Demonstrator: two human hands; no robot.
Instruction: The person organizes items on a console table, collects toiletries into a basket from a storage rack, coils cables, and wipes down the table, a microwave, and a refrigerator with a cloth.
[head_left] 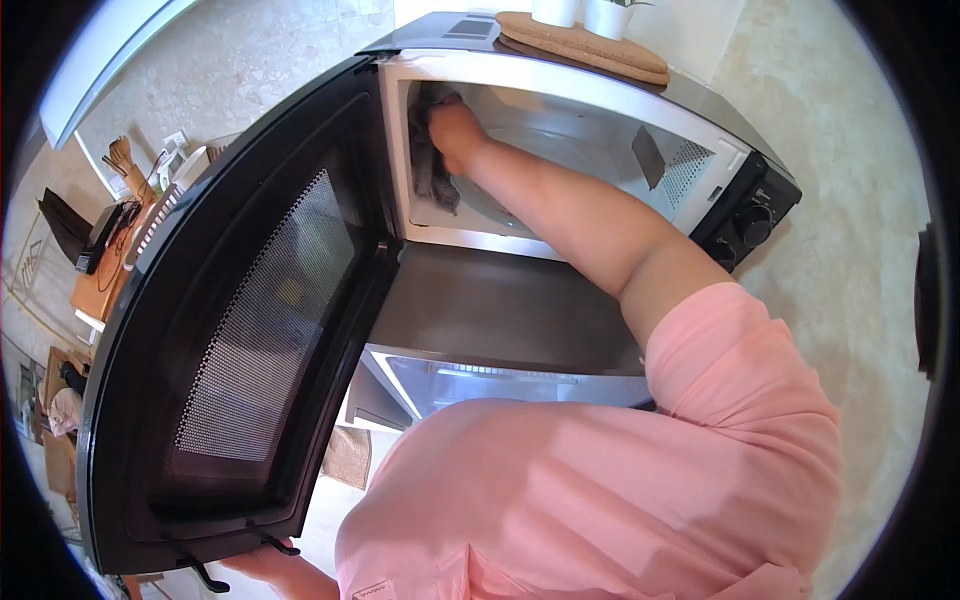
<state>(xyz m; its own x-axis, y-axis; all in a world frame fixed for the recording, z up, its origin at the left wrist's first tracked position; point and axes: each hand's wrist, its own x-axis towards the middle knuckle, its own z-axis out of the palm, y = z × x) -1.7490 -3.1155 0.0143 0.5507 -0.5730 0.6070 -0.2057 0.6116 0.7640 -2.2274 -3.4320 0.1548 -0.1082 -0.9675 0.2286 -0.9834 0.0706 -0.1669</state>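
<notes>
Inside the open microwave [400, 150], my right hand [458, 135] is closed around a dark grey cloth [432, 180]. The cloth lies against the inner left wall and hangs toward the cavity floor. Part of the glass turntable [480, 207] shows beneath my forearm. The black microwave door [150, 400] is swung wide to the left, with its mesh window facing me. My left hand [262, 562] is at the door's lower outer edge, beside black hooks [207, 575]. The door hides its fingers, so I cannot tell how they are bent.
A cork board [580, 48] with white pots [606, 18] rests on the microwave. Below the cavity is a dark flat surface [500, 305], with a lit compartment [480, 385] under it. Wooden utensils [120, 155] stand on a counter at far left.
</notes>
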